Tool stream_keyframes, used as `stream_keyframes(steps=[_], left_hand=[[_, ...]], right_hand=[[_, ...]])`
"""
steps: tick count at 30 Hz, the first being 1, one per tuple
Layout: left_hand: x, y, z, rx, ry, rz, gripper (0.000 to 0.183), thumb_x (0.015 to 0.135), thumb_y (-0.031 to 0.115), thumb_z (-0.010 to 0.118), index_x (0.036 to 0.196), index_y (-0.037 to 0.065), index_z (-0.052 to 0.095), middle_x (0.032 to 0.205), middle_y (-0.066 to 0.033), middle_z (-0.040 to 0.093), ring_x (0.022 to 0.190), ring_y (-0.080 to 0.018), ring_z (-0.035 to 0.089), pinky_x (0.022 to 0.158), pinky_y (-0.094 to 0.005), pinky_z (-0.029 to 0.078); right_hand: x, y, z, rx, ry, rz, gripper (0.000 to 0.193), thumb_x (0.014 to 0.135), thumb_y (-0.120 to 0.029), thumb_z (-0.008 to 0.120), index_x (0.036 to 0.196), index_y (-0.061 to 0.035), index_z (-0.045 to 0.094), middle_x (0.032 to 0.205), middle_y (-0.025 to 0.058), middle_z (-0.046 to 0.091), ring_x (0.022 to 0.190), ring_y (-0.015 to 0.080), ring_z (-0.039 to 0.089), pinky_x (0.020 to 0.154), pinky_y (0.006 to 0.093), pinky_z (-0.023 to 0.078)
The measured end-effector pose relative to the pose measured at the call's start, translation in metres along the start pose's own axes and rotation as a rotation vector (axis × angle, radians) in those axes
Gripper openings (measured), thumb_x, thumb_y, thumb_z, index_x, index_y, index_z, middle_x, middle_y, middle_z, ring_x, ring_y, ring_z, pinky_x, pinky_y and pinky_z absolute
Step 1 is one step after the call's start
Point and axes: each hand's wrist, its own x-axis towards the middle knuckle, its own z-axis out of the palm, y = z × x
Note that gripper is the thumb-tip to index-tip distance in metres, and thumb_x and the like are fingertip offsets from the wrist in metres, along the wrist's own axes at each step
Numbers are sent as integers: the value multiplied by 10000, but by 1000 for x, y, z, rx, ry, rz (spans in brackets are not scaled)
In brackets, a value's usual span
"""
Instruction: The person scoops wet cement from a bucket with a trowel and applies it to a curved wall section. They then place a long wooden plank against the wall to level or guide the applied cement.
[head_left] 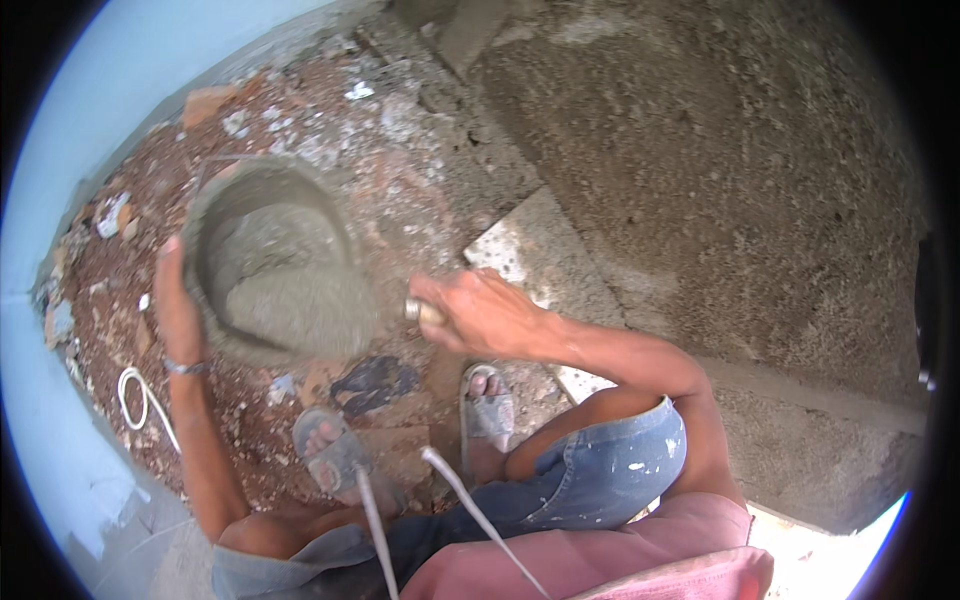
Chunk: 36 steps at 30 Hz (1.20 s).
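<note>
A round tub (262, 178) of wet grey mortar (300, 290) is standing on the rubble-strewn ground, in front of the person and a little to their left. The mortar is lying heaped toward the near side, where it is blurring. The left hand (180, 315) is resting along the tub's outer left side, its fingers pointing away from the person; whether they are closing around the rim I cannot tell. A band (185, 368) is circling that wrist. Just beyond the tub's right side, the right hand (468, 310) is gripping a tool handle (427, 313) with its fingers closed; the tool's working end is not showing clearly.

Below the tub, a dark scrap (375, 385) is lying near two grey sandals (490, 417), which the person is wearing. Blue paint-spotted shorts (610, 455) are covering the knees, and two pale cords (465, 490) are hanging in front. A white looped cord (125, 390) is lying to the left, near a light blue wall (45, 210). Beyond the right hand, a pale tile (510, 245) is bordering a broad, rough grey-brown surface (700, 160).
</note>
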Motion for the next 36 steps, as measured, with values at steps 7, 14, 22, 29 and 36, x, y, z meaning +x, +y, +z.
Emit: stream_keyframes(steps=[7,14,22,29,36], left_hand=[[6,-9,-7,-237,-127,-196,650,1045,414,601,1493,-47,507,1448,-129,587,1330,-243,546,1161,-375,384],[-6,12,-7,-59,-140,-146,813,939,392,714,1552,-58,425,1523,-175,491,1394,-266,479,1165,-369,366],[-15,26,21,-64,-117,163,686,967,217,724,1576,61,450,1558,-182,495,1429,-257,477,1179,-407,408],[-35,36,49,-68,-204,207,481,1019,176,675,1466,35,570,1433,-139,621,1316,-207,573,1127,-357,443],[-79,49,80,-198,-331,145,459,1006,85,658,1452,17,575,1417,-92,634,1245,-126,579,1072,-287,455]], right_hand=[[-68,77,-47,413,-184,26,247,877,-200,803,1058,-46,733,833,93,729,661,195,699,579,344,582],[-164,143,-137,237,626,843,191,976,-191,687,1119,-68,717,796,37,669,612,89,598,487,228,504],[-278,84,-138,-116,598,808,192,975,-260,724,1022,-75,709,739,-7,621,564,67,542,456,251,428],[-76,73,-55,-408,305,132,219,971,-219,716,1025,-11,681,877,117,700,700,261,646,667,410,548],[62,59,9,-566,222,-110,146,961,-140,675,1015,-10,716,883,130,714,654,229,672,526,363,580]])
